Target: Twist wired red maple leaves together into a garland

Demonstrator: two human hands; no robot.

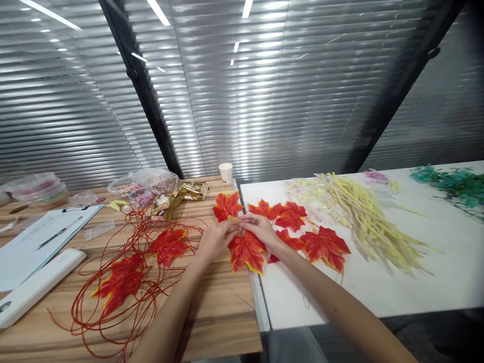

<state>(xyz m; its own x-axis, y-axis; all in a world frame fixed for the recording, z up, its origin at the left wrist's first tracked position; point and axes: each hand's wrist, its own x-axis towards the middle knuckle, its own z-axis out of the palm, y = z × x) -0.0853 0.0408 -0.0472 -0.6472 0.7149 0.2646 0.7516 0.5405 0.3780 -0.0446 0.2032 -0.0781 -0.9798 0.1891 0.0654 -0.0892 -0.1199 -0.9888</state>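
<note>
Both hands meet over the seam between the wooden table and the white table. My left hand (216,239) and my right hand (260,228) are closed, fingertips together at a small yellowish piece (233,219). Just below the fingers lies a red maple leaf (246,251) with yellow edges; another red leaf (227,205) is right above them. More red leaves (325,248) lie to the right of my right hand. Left of my left hand, a loose tangle of red cord (81,307) surrounds a red leaf (123,282) and a second leaf (169,246).
A clipboard (41,242) with a pen and a long white case (41,287) lie at left. Behind are plastic tubs (40,189), gold wrappers (192,190) and a paper cup (226,173). Yellow strips (370,222) and green foliage (457,186) lie on the white table (449,282).
</note>
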